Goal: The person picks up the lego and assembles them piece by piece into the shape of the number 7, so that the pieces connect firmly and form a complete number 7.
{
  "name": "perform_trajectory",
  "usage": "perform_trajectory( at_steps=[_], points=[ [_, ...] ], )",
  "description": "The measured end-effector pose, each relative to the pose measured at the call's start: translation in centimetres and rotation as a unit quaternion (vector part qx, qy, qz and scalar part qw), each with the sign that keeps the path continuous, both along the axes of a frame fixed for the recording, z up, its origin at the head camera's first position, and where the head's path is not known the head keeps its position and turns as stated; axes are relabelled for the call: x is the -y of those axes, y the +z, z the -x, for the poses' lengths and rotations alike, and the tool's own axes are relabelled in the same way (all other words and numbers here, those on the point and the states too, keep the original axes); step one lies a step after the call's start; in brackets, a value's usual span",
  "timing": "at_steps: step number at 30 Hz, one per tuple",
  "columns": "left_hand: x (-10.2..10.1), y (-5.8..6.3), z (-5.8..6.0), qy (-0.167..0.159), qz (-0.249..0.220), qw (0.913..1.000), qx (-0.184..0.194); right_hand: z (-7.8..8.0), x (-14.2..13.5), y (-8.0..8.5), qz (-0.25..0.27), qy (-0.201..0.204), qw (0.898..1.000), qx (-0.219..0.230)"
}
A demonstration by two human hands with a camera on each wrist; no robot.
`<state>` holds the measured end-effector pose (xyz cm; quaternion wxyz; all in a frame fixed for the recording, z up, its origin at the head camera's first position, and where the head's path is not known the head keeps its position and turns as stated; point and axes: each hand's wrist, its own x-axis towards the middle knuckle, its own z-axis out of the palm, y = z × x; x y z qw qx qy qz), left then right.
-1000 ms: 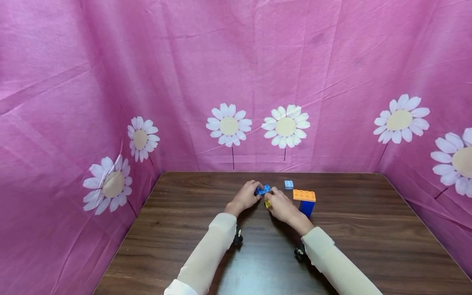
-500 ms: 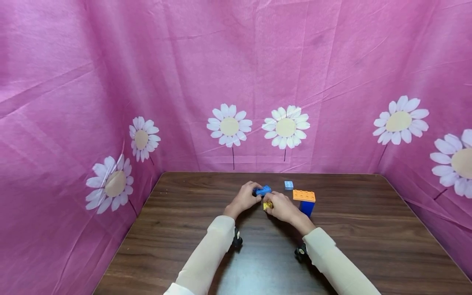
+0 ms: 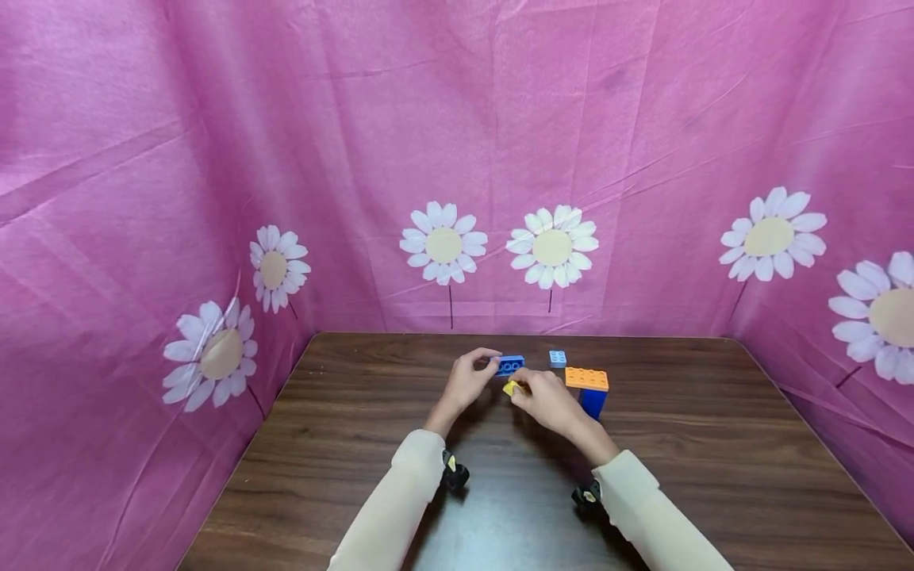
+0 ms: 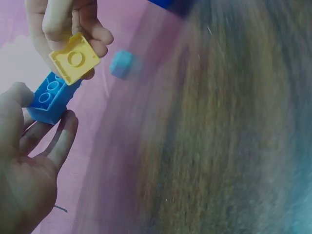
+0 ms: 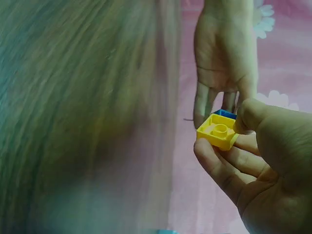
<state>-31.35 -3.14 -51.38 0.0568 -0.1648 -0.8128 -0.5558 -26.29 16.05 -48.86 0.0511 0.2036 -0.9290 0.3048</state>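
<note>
My left hand [image 3: 466, 386] holds a long blue toy brick [image 3: 510, 365] by its left end, between thumb and fingers. The brick's hollow underside with its round tubes faces me; in the left wrist view the blue brick [image 4: 51, 100] slants up toward the other hand. My right hand [image 3: 548, 399] pinches a small square yellow brick [image 5: 218, 130] between thumb and fingers. Its hollow underside with one central tube shows in both wrist views. The yellow brick [image 4: 74, 59] overlaps the far end of the blue one in the left wrist view.
A light blue square brick [image 3: 558, 358] lies on the wooden table [image 3: 371, 452] behind the right hand. Right of that hand stands a dark blue stack [image 3: 593, 403] topped by an orange brick [image 3: 588, 379]. Pink cloth [image 3: 357, 159] with daisies hangs around the table.
The blue brick has been turned from studs up to underside toward me. The yellow brick has moved slightly up and left and tipped in the right hand's fingers.
</note>
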Motion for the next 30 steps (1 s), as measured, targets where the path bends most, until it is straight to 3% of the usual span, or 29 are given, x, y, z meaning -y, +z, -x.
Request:
perform_trajectory(
  at_steps=[3,6,8,14,21,30],
  points=[
    [0.0,0.2,-0.5,-0.023,-0.079,0.9961,0.031,-0.5,0.2,0.6,0.013,-0.002,1.000,-0.014],
    [-0.1,0.5,-0.9,-0.054,-0.159,0.9837,0.064,-1.0,0.4,1.1,0.023,-0.008,0.999,-0.022],
    [-0.1,0.7,-1.2,-0.059,-0.188,0.9779,0.069,-1.3,0.6,1.4,0.029,-0.012,0.999,-0.025],
    [0.1,1.5,-1.8,-0.040,-0.201,0.9758,0.075,-2.2,1.1,2.4,0.057,-0.007,0.997,-0.044],
    [0.5,2.6,-2.5,-0.060,-0.208,0.9739,0.068,-2.6,1.4,3.3,0.092,0.003,0.994,-0.067],
    [1.0,3.8,-3.3,-0.054,-0.222,0.9723,0.052,-3.2,1.7,4.6,0.118,-0.026,0.988,-0.092]
  ],
)
